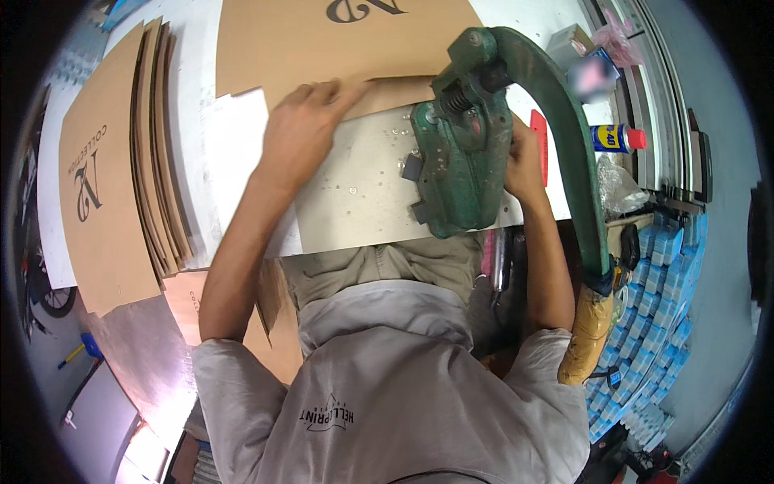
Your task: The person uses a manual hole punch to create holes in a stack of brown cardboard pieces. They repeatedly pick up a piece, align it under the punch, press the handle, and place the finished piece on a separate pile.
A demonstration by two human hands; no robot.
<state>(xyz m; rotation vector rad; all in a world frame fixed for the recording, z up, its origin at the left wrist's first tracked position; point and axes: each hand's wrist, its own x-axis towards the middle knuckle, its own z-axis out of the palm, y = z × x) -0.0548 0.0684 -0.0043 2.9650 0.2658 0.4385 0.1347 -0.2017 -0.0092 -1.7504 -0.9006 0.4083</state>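
Matt brown cardboard sheet [339, 40] lies by a worn green-painted metal press [459, 161] on a dull metal plate [363, 202].

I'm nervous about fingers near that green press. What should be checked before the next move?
1. Left hand flat on the cardboard sheet, away from the press head: ok.
2. Right hand away from the green press: not ok, it sits against its side.
3. Right fingers visible: cannot tell, partly hidden.
4. Sheet edge fed under the press head: ok.
5. Lever handle free of hands: ok.
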